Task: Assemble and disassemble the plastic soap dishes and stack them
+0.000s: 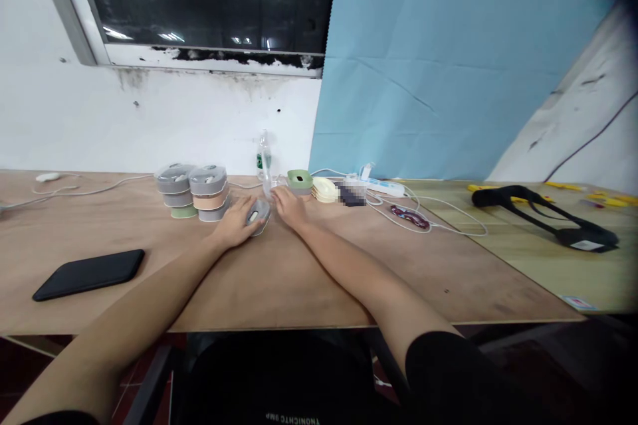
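Note:
My left hand (236, 222) is closed round the side of a low, rounded container lid (259, 214), clear with a grey rim and a pale tab, lying on the table. Just right of it, my right hand (290, 207) has its fingers curled against a thin clear plastic piece (267, 180), which stands on edge and is hard to make out. Left of my hands are two stacks of lidded containers, one grey and green (178, 189), the other grey and peach (209, 192). A green container (300, 180) and cream-coloured trays (325, 190) sit behind my right hand.
A clear bottle (264, 149) stands at the wall. A black phone-like slab (90, 274) lies at front left. White cables run round a power strip (381, 186) and a dark red patterned object (409, 216). A black strapped frame (545, 216) rests on the right-hand table.

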{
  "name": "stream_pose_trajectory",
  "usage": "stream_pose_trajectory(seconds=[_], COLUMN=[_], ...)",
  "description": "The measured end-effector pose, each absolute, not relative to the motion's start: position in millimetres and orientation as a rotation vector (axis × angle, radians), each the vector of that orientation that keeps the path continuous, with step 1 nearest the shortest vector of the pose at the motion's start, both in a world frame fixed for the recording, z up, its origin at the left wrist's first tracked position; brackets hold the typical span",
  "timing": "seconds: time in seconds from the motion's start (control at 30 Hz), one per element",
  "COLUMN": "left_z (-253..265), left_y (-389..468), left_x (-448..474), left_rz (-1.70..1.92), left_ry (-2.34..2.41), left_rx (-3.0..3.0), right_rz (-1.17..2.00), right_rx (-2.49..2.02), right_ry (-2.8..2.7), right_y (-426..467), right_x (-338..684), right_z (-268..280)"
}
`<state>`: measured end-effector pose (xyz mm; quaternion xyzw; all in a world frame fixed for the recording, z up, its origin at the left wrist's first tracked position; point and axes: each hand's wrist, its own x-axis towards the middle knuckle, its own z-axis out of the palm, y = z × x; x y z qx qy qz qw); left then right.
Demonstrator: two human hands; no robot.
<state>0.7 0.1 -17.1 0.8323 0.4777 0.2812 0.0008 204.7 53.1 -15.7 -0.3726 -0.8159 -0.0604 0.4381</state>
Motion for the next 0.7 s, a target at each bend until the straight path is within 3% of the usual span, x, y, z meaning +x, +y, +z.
stream_pose_trajectory(seconds=[0.17, 0.7], left_z=[-23.5, -16.5], left_y=[2.8, -3.2], left_x=[1.2, 0.2], left_rz=[0.667, 0.707], left_ry=[1.58, 1.653], left_rx=[2.673, 2.487], right_rz=[-0.09, -0.147], right_rx=[-1.069, -1.223], right_ry=[-1.953, -2.035], right_y=[74.3, 93.7], right_x=[218.5, 215.2], right_z=[-20.3, -33.3])
